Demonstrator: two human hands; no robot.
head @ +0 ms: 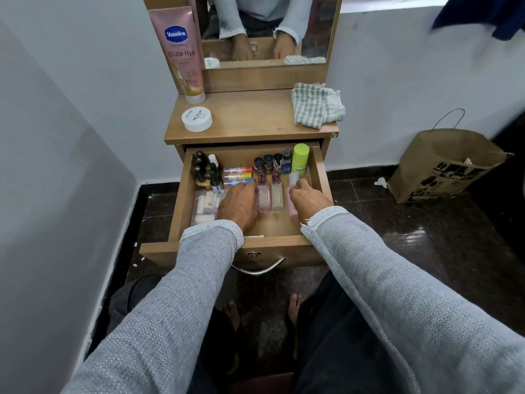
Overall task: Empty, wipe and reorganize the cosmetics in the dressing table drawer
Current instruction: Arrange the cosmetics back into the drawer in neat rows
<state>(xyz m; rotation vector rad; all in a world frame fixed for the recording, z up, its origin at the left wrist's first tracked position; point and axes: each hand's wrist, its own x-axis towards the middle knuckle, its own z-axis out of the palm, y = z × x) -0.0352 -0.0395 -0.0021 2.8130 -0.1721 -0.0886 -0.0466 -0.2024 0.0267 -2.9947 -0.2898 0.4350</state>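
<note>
Drawer point(181, 200) open (cosmetics inside), both hands reaching in

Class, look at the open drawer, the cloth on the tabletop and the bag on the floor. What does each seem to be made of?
drawer: wood-look board, probably laminate, matte, with printed-looking grain.
cloth: soft woven fabric, likely cotton; it lies crumpled, with a grey-white check.
bag: brown kraft paper, matte and creased, with a thin cord handle.

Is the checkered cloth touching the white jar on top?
Apart. The head view shows the checkered cloth at the tabletop's right end, the white jar at the left, bare wood between them.
</note>
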